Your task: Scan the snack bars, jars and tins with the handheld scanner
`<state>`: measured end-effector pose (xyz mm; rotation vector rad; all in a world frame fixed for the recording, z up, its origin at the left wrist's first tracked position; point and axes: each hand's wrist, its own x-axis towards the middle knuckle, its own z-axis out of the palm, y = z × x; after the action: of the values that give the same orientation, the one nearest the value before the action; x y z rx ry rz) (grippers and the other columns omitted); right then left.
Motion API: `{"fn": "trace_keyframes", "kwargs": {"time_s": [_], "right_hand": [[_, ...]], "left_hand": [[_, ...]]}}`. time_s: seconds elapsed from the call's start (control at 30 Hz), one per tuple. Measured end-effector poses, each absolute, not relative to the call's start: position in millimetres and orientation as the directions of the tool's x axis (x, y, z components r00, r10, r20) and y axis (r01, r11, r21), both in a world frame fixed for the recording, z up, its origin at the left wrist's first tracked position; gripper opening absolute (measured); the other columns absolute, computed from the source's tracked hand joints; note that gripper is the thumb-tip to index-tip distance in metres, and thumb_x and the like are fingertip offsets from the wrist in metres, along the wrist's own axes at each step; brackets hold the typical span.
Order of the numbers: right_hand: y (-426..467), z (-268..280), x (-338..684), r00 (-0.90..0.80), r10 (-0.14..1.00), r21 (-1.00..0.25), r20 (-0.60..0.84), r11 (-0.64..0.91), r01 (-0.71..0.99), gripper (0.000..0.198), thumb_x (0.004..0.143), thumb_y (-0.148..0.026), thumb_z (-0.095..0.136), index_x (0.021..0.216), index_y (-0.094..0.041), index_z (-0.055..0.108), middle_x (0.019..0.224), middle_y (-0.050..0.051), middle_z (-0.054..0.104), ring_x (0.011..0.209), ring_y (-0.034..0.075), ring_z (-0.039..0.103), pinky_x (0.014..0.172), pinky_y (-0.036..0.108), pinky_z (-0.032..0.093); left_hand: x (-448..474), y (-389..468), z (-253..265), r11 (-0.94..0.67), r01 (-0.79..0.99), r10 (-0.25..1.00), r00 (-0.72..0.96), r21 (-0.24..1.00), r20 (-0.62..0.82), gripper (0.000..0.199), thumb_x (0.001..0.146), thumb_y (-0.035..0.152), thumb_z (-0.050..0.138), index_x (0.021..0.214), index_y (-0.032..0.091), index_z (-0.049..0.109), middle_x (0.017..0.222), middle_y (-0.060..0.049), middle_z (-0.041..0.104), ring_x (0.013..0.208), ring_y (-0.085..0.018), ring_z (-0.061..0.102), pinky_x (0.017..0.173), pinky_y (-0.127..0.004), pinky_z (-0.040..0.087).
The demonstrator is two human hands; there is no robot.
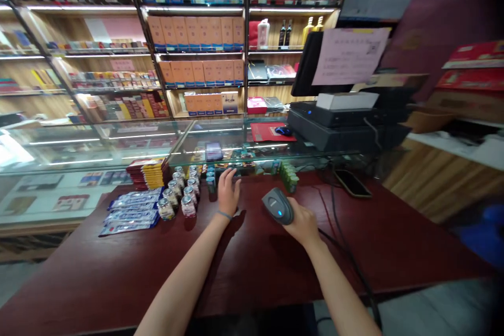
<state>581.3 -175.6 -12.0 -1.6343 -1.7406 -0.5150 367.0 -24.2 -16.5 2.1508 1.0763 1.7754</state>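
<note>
In the head view my right hand (303, 222) is wrapped round the handle of a dark grey barcode scanner (277, 205) with a small blue light, held over the wooden counter. My left hand (228, 192) reaches forward with fingers stretched out and holds nothing that I can see. Just ahead of its fingertips and to the left stand small teal containers (211, 179). Farther left are two rows of small jars with silver lids (189, 203). Green cylindrical packs (289, 176) stand in a row beyond the scanner.
Blue-white sachets (132, 210) and stacked red and yellow packets (147, 172) lie at the left. A phone (353, 182) and black cables (342, 236) lie at the right. Behind the dark red counter (252, 273) are a glass display case (189, 139) and a monitor (309, 65).
</note>
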Motion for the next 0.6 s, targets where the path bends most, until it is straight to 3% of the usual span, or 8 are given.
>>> {"fn": "trace_keyframes", "kwargs": {"time_s": [0.2, 0.37, 0.6], "right_hand": [[-178, -2, 602, 0.252, 0.653, -0.248, 0.714, -0.101, 0.963, 0.024, 0.077, -0.03, 0.056, 0.098, -0.02, 0.062, 0.063, 0.002, 0.068, 0.057, 0.02, 0.065, 0.054, 0.026, 0.034], [-177, 1, 613, 0.345, 0.648, -0.288, 0.679, -0.197, 0.937, 0.025, 0.078, -0.035, 0.06, 0.097, -0.02, 0.063, 0.06, 0.002, 0.066, 0.055, 0.019, 0.062, 0.054, 0.026, 0.032], [-175, 2, 627, 0.434, 0.599, -0.336, 0.672, -0.275, 0.901, 0.032, 0.077, -0.037, 0.065, 0.103, -0.019, 0.063, 0.064, 0.002, 0.067, 0.054, 0.017, 0.06, 0.054, 0.024, 0.031]], "left_hand": [[435, -2, -23, -0.702, 0.298, 0.7, 0.123, 0.647, 0.703, 0.04, 0.09, 0.021, 0.056, 0.13, 0.022, 0.051, 0.125, -0.012, 0.055, 0.122, -0.024, 0.05, 0.108, -0.045, 0.041], [483, 22, -40, -0.643, 0.239, 0.765, 0.156, 0.728, 0.625, 0.046, 0.086, 0.018, 0.059, 0.131, 0.022, 0.05, 0.123, -0.012, 0.055, 0.12, -0.025, 0.051, 0.105, -0.046, 0.042], [530, 38, -46, -0.629, 0.228, 0.776, 0.231, 0.743, 0.586, 0.043, 0.085, 0.015, 0.057, 0.127, 0.023, 0.055, 0.118, -0.011, 0.053, 0.112, -0.023, 0.053, 0.103, -0.043, 0.043]]}}
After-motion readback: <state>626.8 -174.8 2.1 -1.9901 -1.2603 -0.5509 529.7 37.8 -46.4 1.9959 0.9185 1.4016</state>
